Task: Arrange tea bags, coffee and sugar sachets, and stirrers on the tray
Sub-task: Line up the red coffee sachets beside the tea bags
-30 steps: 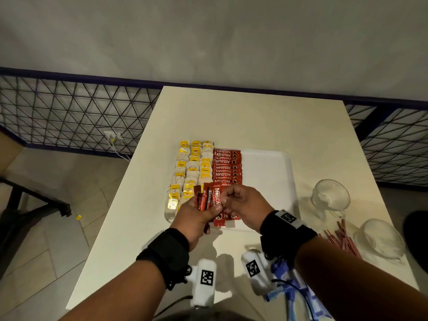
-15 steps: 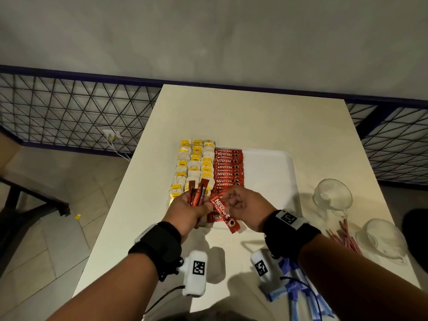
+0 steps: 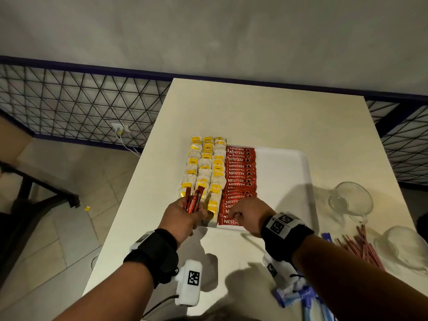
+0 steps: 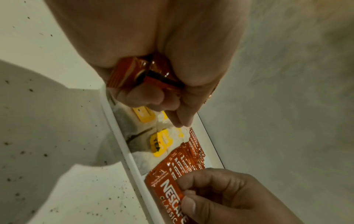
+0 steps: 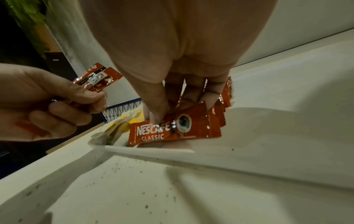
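right hand [image 3: 249, 215] now down at tray [image 3: 284, 172] front, pinching sachet [image 5: 173, 131] | left hand [image 3: 183, 218] grips spare sachets [image 3: 192, 201] | coffee row [image 3: 239, 172] gains one; sugar, stirrers [image 3: 361, 246] pending

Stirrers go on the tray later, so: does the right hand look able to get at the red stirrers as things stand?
Probably yes, once it lets go: the right hand pinches a coffee sachet, and the red stirrers lie uncovered on the table to its right.

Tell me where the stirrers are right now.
In the head view the stirrers lie on the table at lower right, off the tray, between two glass cups.
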{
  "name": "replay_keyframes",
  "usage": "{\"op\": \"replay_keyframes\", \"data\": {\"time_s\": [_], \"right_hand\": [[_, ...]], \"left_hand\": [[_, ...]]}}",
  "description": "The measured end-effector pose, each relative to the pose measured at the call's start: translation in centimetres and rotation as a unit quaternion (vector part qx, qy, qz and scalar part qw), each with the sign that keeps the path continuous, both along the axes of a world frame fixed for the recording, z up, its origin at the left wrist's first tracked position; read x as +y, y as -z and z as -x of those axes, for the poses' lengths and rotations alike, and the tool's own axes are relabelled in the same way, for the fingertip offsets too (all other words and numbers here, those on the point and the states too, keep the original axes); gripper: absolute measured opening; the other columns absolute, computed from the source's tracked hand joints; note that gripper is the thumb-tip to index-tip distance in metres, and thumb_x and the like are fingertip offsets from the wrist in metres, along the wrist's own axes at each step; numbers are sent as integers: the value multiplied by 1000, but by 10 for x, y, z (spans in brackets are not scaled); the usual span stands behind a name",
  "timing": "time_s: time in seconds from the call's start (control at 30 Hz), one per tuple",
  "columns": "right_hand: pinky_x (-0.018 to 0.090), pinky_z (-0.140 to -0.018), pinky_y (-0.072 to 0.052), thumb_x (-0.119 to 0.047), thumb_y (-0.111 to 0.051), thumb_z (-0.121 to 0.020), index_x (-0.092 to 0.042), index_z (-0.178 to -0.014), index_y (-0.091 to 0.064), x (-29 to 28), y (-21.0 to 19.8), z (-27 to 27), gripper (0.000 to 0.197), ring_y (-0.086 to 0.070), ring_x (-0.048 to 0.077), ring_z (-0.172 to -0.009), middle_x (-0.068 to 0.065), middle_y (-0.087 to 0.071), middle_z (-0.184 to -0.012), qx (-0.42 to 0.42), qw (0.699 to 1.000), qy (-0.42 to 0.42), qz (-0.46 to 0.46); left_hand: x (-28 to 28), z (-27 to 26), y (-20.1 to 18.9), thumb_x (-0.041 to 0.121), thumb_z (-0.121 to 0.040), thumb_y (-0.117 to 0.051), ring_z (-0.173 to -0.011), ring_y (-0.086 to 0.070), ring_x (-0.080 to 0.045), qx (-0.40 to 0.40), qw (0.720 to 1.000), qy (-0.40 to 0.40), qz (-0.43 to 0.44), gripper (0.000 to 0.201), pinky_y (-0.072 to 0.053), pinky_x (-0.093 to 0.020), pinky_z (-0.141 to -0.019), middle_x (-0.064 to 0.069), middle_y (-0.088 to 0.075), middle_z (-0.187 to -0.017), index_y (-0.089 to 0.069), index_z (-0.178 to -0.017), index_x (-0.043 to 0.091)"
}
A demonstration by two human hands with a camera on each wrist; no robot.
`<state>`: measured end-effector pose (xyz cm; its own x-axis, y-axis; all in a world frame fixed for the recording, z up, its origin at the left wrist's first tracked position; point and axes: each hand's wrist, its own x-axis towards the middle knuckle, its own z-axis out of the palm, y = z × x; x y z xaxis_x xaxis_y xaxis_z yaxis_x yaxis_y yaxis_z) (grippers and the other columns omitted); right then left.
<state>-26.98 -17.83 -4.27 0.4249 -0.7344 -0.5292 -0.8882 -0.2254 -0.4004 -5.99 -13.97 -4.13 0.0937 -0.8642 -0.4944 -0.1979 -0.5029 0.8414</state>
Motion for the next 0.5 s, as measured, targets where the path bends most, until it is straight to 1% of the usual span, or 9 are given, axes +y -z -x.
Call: {"op": "replay_keyframes", "data": {"time_s": [0.07,0.13,0.23,0.3,0.37,0.5], "right_hand": [[34,-96,-46,-17,-46,-96,-28,-116,-66,0,5,-4,30,-56,20,-110,-2,-62,-124,21,1000,-12,12],[34,-96,-46,-18,-47,-95,-28,-116,-65,1,10,-5,29,-56,20,-109,-2,-62,-122,39,999,-20,32],[32,-98,-44,-26,-52,-95,-25,-120,-61,6,14,-1,26,-55,19,-110,-4,-60,-123,41,996,-25,77],[31,-100,-42,-33,-57,-92,-25,-122,-59,10,16,4,31,-55,18,-111,-4,-61,-123,20,994,-15,109],[32,-102,-41,-38,-60,-89,-24,-123,-58,12,17,8,36,-55,18,-111,-4,-60,-122,22,992,-22,125],[34,-104,-39,-41,-61,-88,-25,-121,-57,13,20,8,37,-53,18,-111,-6,-58,-119,35,991,-21,127]], "left_hand": [[0,-3,1,10,-82,-71,-49,-46,-14,-5,1000,-2,0,13,-40,-27,-47,8,-55,-50,-64,-92,11],[0,-5,1,9,-82,-70,-49,-45,-14,-6,1000,-1,2,11,-39,-26,-46,8,-56,-48,-63,-90,12],[1,-5,2,8,-82,-70,-49,-45,-15,0,1000,5,2,11,-39,-26,-47,8,-57,-49,-63,-89,12],[1,-5,4,7,-81,-71,-50,-45,-16,0,1000,2,-2,12,-39,-27,-47,6,-56,-51,-63,-89,12],[1,-5,6,8,-80,-73,-50,-46,-17,0,1000,0,-6,14,-40,-27,-47,3,-56,-54,-63,-89,11],[0,-3,6,9,-79,-74,-51,-47,-17,4,1000,4,-8,15,-41,-28,-47,-3,-59,-61,-63,-88,12]]}}
